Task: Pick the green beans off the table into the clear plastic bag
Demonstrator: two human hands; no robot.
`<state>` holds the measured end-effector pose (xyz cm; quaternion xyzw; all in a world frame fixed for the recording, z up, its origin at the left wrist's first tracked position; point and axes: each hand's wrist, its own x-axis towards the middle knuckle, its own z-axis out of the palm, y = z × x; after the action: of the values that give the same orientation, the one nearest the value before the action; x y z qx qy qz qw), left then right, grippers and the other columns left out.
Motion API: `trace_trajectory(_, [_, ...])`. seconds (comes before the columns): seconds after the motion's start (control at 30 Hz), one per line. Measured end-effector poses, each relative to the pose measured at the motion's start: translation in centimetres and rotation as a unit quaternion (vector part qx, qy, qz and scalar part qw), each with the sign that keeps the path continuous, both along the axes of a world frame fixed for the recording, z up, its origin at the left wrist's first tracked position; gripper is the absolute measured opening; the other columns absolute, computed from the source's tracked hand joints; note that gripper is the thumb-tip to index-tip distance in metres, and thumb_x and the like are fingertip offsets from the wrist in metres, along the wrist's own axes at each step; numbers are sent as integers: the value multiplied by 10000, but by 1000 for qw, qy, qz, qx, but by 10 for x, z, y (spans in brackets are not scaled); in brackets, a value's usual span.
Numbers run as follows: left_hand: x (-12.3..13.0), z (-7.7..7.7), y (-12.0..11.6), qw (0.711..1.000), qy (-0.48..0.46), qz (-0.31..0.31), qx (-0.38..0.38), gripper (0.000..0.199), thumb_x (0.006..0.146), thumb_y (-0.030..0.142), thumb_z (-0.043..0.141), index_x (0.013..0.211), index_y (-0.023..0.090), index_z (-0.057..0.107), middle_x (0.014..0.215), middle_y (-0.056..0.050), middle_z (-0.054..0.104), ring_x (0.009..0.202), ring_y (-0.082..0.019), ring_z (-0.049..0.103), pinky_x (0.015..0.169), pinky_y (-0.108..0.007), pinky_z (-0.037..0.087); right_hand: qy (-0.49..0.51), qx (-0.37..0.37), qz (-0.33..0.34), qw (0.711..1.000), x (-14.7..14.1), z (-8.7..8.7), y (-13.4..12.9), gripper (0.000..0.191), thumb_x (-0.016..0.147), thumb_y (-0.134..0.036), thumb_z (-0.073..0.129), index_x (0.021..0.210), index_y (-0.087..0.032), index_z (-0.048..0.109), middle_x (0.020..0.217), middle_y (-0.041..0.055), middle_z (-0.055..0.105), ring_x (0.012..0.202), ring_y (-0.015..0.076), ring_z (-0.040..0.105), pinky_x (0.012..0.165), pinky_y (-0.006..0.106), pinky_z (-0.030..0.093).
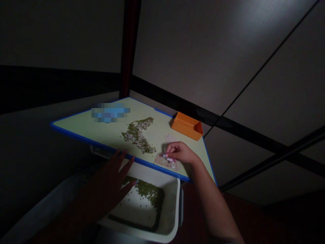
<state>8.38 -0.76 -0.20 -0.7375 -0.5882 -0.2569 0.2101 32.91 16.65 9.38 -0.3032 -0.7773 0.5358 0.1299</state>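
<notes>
A cream board with a blue rim [76, 127] lies tilted in view, with a loose strip of small green mung beans [137, 135] across its middle. My right hand [179, 152] rests on the board, its fingertips pinched on a clear plastic packet [167, 162] holding pale pink and white bits. A pale pink scrap [169, 138] lies just beyond it. My left hand [106, 186] is spread and holds nothing, its fingers across the blue rim and above a white tub [175, 203]. Green beans [147, 191] lie heaped inside the tub, partly hidden by those fingers.
A small orange tray [186, 126] stands at the board's far edge. A blurred blue patch [110, 112] covers something on the board's far left. A dark upright post [129, 44] rises behind the board, and dim panels with dark bands fill the background.
</notes>
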Motion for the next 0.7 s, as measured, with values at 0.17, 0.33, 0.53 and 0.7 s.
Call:
trace_trajectory(0.17, [1, 4, -1, 999, 47, 2, 25, 666, 883, 564, 444, 1359, 104, 524, 1405, -267, 517, 1329, -405, 473, 969, -521, 503, 5, -1, -5, 1000, -1, -3, 0, 459, 604, -526, 838, 686, -145, 595, 562, -15, 614, 479, 89, 527, 463, 204, 388])
trace_trajectory(0.33, [1, 3, -2, 998, 50, 2, 35, 662, 880, 530, 474, 1399, 119, 480, 1439, -256, 487, 1331, -397, 473, 978, -503, 494, 2, -11, 10, 1000, -2, -6, -1, 474, 608, -549, 830, 694, -150, 589, 551, -17, 611, 460, 89, 514, 452, 205, 386])
trace_trajectory(0.53, [1, 0, -1, 999, 33, 9, 19, 651, 875, 533, 476, 1392, 139, 493, 1426, -234, 512, 1349, -397, 452, 994, -511, 479, 13, 9, -15, 1000, -2, -2, -5, 468, 623, -539, 825, 684, -146, 578, 539, -19, 595, 455, 77, 491, 451, 194, 347])
trace_trajectory(0.7, [0, -2, -1, 999, 40, 7, 24, 651, 875, 522, 497, 1407, 149, 466, 1451, -236, 483, 1359, -391, 441, 983, -514, 493, -8, 7, -5, 1000, -3, -5, -3, 481, 609, -560, 818, 688, -151, 576, 523, -25, 586, 434, 78, 478, 435, 195, 337])
